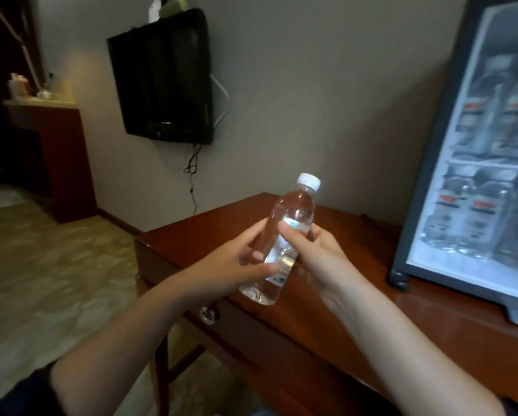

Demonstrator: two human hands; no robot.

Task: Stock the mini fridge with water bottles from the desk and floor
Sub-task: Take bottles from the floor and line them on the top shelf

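A clear water bottle [293, 219] with a white cap is tilted in the air above the left end of the wooden desk [209, 235]. Both hands hold it. My left hand [236, 259] grips its lower half from the left, thumb on the label. My right hand [314, 253] wraps its middle from the right, thumb across the front. The mini fridge [425, 175] stands on the desk at the right, its glass door closed. Several labelled bottles [473, 211] stand on two shelves behind the glass.
A black wall-mounted TV [161, 79] hangs behind the desk, cables dangling below it. A dark wooden counter [53, 151] with small items stands at the far left. Patterned floor [41, 265] spreads left of the desk. A drawer pull [208, 315] sits under the desk's front edge.
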